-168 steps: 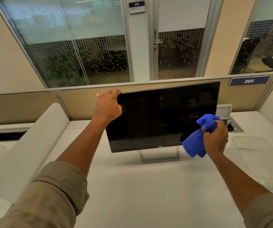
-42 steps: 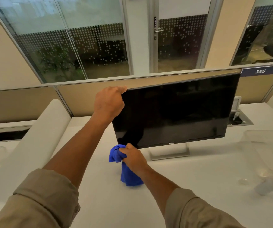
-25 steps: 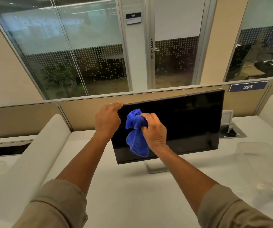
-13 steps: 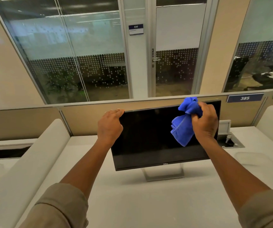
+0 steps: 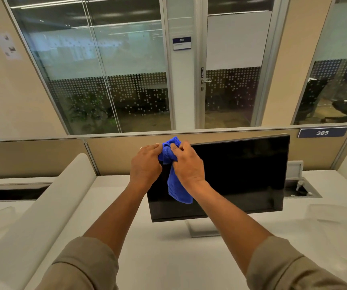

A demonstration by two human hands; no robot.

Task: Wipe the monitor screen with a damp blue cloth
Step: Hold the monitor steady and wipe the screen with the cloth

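A black monitor (image 5: 241, 176) stands on a silver foot in the middle of the white desk (image 5: 168, 254), its screen dark. My left hand (image 5: 146, 164) grips the monitor's upper left corner. My right hand (image 5: 188, 164) is closed on a bunched blue cloth (image 5: 175, 185) and presses it against the top left of the screen, right beside my left hand. The cloth's loose end hangs down over the screen. The monitor's left edge is hidden behind my hands and the cloth.
A beige partition (image 5: 43, 155) runs behind the desk, with a glass wall and door beyond it. A white curved divider (image 5: 49, 206) borders the desk on the left. An open cable hatch (image 5: 302, 188) and a clear plastic tray (image 5: 333, 212) are at the right.
My right hand has carried the blue cloth from the screen's upper right corner across to the upper left, beside my left hand. My left hand has kept its grip on the corner.
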